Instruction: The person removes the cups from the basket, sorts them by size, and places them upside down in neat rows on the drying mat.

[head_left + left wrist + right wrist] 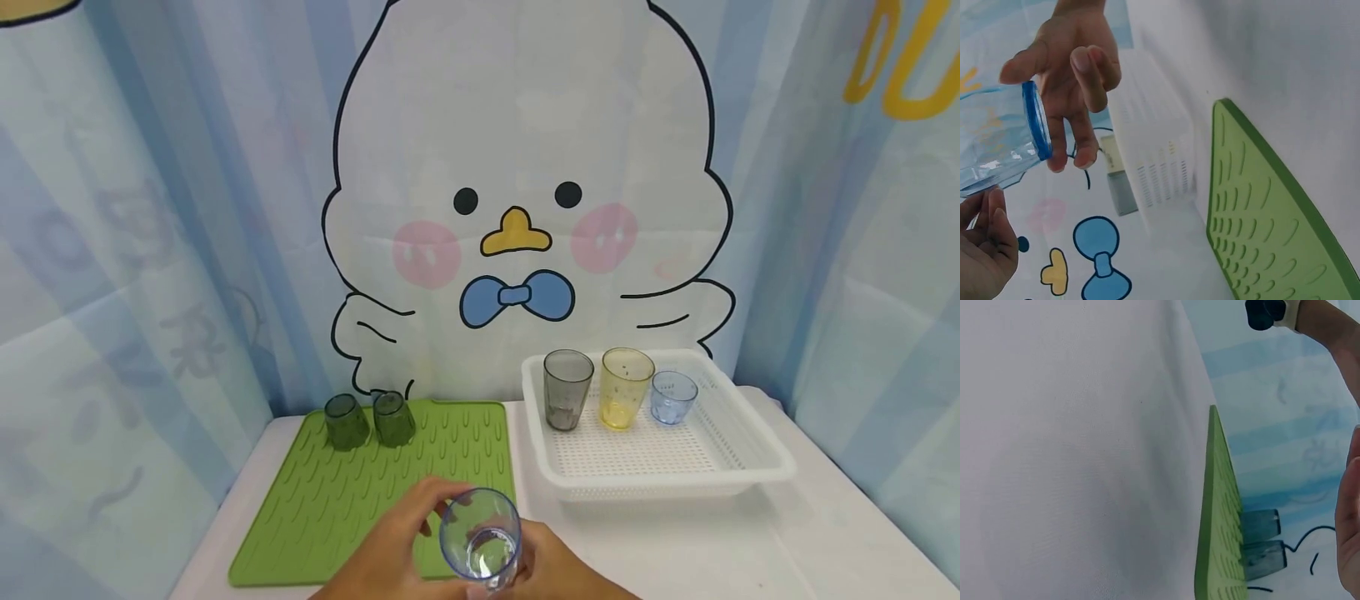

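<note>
A clear, blue-tinted drinking glass (480,518) is held near the front edge of the green mat, its blue rim facing up toward the head camera. My left hand (393,546) grips it from the left, with thumb and fingers around its side. From the right, my right hand (558,562) is against its lower part. In the left wrist view, the right thumb lies at the glass's thick blue end, while the right hand's other fingers are spread loosely beside it. That view also shows the left fingertips (997,212) on the glass wall.
Two small dark green glasses (347,423) stand at the back of the ribbed green drying mat (300,517). To the right, a white perforated basket (750,467) holds a grey glass (567,387), a yellow glass (625,383) and a small blue glass (673,398). A printed curtain (517,125) surrounds the white table.
</note>
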A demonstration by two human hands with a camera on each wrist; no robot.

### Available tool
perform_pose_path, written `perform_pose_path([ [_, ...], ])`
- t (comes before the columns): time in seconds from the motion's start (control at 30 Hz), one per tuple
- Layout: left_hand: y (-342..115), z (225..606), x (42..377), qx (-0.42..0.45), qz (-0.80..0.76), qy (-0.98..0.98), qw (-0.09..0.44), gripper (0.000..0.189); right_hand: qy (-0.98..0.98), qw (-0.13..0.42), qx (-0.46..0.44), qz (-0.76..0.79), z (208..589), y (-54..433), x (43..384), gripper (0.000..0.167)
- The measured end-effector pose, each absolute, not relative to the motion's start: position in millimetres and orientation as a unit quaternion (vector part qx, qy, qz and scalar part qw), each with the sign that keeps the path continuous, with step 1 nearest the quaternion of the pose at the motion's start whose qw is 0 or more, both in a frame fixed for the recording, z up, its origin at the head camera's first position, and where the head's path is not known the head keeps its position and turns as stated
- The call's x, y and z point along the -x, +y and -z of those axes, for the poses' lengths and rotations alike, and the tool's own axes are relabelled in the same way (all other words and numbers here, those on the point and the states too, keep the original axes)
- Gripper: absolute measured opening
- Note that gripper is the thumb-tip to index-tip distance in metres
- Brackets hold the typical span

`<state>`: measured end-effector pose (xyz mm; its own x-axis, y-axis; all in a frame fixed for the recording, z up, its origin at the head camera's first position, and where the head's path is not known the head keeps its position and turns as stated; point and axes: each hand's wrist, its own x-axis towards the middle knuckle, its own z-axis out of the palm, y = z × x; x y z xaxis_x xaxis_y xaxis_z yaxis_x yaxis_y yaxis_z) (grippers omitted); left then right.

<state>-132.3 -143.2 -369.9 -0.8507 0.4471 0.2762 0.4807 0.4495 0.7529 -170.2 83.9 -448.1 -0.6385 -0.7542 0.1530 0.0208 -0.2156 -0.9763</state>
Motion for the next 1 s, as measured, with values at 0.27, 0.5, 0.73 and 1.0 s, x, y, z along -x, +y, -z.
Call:
perform_pose_path([
  [0.27,-155.3,375.9,132.9,0.263,0.474,-0.840,-0.001,0.066,0.499,0.243,0.380,0.740,452.5,98.7,175.9,0.053],
  [0.5,-158.1,380.9,134.5,0.240,0.476,-0.846,-0.036,0.060,0.506,0.247,0.355,0.746,447.4,111.2,175.3,0.049],
  [0.73,-159.8,389.5,139.6,0.213,0.484,-0.843,-0.095,0.050,0.514,0.220,0.359,0.748,438.2,114.3,175.7,0.053],
  [1.0,-158.7,391.4,141.1,0.200,0.510,-0.827,-0.126,0.052,0.540,0.224,0.332,0.741,428.2,115.1,177.3,0.047],
])
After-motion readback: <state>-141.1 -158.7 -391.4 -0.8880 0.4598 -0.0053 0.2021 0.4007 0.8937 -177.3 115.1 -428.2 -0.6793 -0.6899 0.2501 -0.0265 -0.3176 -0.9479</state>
